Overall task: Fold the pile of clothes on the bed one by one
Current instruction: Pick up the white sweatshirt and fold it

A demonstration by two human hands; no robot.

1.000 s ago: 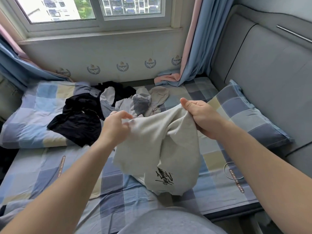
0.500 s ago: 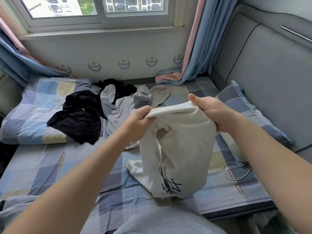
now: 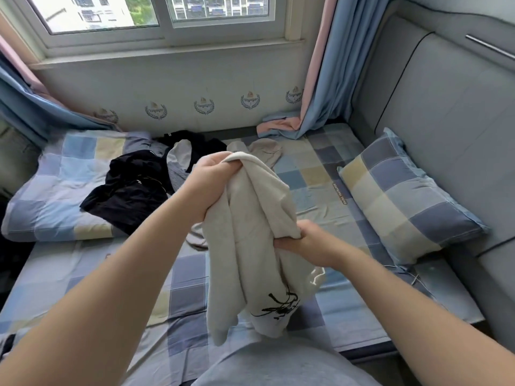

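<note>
A cream garment (image 3: 250,246) with a black brush-script print near its hem hangs bunched above the checked bed (image 3: 320,174). My left hand (image 3: 214,176) grips its top edge, held high. Lower and to the right, my right hand (image 3: 303,240) grips a fold at the garment's side. Behind them lies the pile of clothes: a black garment (image 3: 128,190), a grey-white piece (image 3: 178,160) and a beige piece (image 3: 264,151), partly hidden by my left hand.
A checked pillow (image 3: 401,199) leans against the grey padded headboard (image 3: 446,107) on the right. A folded checked quilt (image 3: 55,185) lies at the left under the black garment. Blue and pink curtains (image 3: 320,79) hang by the window and trail onto the bed.
My right hand let go of the top edge and dropped to grip the garment lower down. My left hand now holds the top alone, and the cloth hangs narrower and longer.
</note>
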